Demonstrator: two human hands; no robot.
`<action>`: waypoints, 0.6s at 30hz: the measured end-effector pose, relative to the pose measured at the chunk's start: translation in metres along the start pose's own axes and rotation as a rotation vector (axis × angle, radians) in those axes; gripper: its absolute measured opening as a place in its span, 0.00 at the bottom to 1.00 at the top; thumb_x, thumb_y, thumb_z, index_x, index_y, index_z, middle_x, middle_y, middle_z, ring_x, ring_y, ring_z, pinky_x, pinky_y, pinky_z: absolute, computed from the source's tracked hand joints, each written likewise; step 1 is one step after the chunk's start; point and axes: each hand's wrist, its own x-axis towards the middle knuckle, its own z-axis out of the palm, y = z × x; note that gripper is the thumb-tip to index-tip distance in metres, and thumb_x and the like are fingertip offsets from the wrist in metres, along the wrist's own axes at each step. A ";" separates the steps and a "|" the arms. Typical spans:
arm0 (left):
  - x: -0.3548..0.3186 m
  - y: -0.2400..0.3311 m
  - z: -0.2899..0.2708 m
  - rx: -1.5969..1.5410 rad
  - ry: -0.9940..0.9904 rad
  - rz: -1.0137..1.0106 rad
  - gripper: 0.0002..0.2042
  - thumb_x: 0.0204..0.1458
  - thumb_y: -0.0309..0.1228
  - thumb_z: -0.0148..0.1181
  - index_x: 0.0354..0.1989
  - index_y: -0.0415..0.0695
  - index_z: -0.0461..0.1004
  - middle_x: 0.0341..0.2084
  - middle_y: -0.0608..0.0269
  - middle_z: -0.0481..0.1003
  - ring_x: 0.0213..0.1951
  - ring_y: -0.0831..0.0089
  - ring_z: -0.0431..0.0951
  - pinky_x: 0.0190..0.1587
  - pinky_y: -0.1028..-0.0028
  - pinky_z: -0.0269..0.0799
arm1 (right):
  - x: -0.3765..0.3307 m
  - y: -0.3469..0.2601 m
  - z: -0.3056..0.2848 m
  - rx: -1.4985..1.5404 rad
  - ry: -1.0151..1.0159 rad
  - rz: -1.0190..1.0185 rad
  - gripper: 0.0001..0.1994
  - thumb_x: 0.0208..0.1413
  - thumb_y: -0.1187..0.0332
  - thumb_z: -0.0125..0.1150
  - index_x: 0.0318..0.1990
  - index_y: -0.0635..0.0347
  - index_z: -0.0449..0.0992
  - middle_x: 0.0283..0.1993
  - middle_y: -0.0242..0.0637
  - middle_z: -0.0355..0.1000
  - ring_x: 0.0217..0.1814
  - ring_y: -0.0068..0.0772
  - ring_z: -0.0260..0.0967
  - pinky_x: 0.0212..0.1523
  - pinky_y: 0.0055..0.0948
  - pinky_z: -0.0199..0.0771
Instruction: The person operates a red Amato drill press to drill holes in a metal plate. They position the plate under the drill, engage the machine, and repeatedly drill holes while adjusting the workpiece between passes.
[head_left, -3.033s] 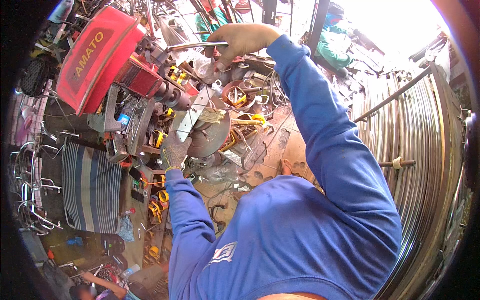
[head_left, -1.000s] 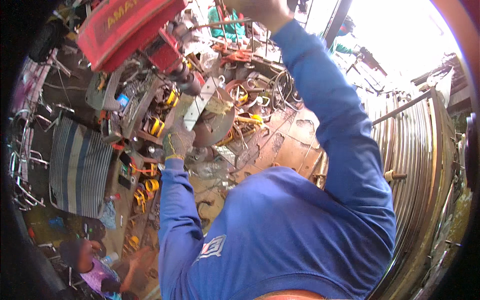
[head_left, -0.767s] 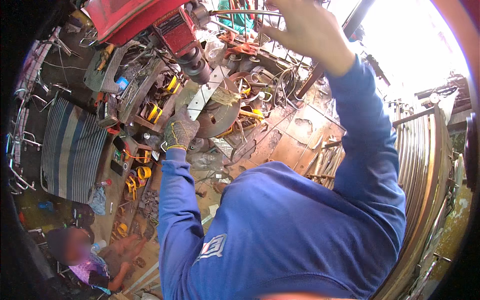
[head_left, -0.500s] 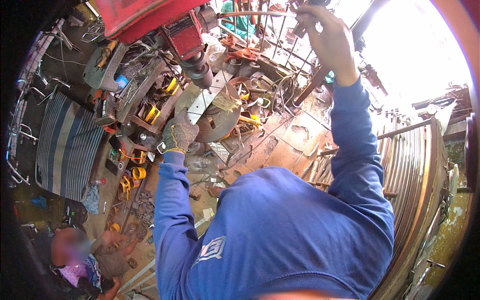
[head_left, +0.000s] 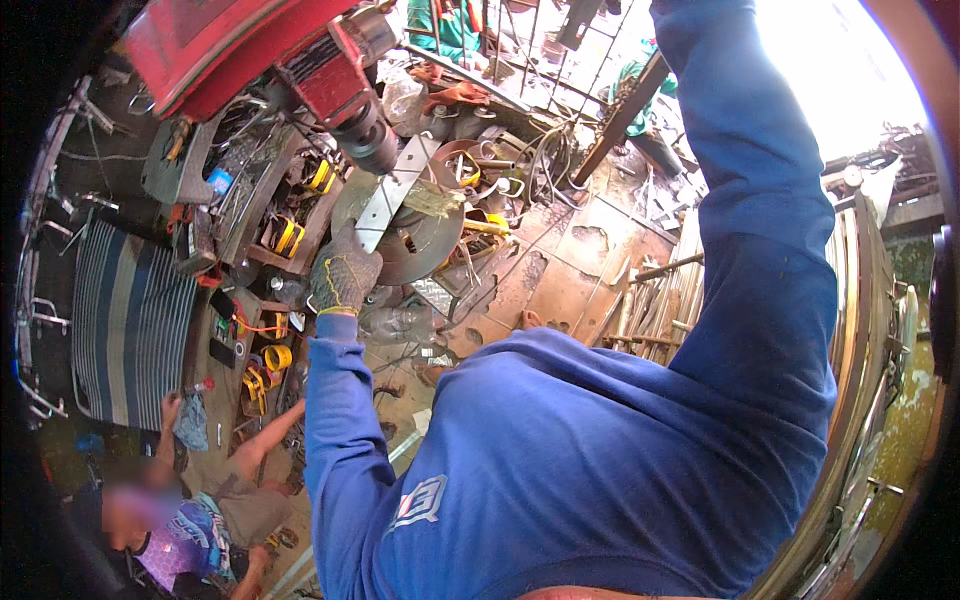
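Holding the flat silvery metal strip [head_left: 386, 205] over the round grey metal table [head_left: 440, 235], our grey-gloved left hand [head_left: 345, 268] is closed around its near end (our right hand is out of view), sensibly, we judge, for something stiff and lightish.

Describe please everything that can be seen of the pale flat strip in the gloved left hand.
The pale strip is flat, narrow and straight, metallic-looking, with small dark spots that may be holes. It lies slanted, its far end toward the right, above the brownish round plate. The gloved left hand holds its near end. The drill chuck is close to its left edge; whether a bit touches it cannot be told.
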 end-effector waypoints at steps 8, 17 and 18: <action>-0.003 0.004 -0.003 0.056 0.052 0.062 0.22 0.45 0.32 0.63 0.51 0.39 0.74 0.43 0.34 0.80 0.46 0.38 0.81 0.50 0.49 0.79 | 0.005 -0.021 -0.011 -0.213 -0.224 -0.023 0.15 0.54 0.57 0.66 0.39 0.59 0.85 0.38 0.48 0.82 0.44 0.52 0.81 0.45 0.47 0.80; 0.001 0.004 -0.005 0.068 -0.057 -0.016 0.24 0.46 0.33 0.63 0.53 0.40 0.74 0.45 0.38 0.80 0.48 0.40 0.81 0.52 0.50 0.78 | 0.007 -0.010 -0.014 -0.009 -0.232 -0.113 0.18 0.56 0.51 0.63 0.31 0.58 0.84 0.31 0.45 0.80 0.38 0.52 0.80 0.42 0.48 0.78; -0.004 0.006 -0.006 0.066 0.030 0.013 0.25 0.45 0.32 0.64 0.55 0.41 0.74 0.44 0.37 0.80 0.48 0.40 0.81 0.51 0.50 0.79 | 0.007 -0.009 -0.015 0.013 -0.210 -0.119 0.19 0.56 0.50 0.63 0.30 0.59 0.84 0.31 0.45 0.80 0.37 0.52 0.79 0.42 0.48 0.78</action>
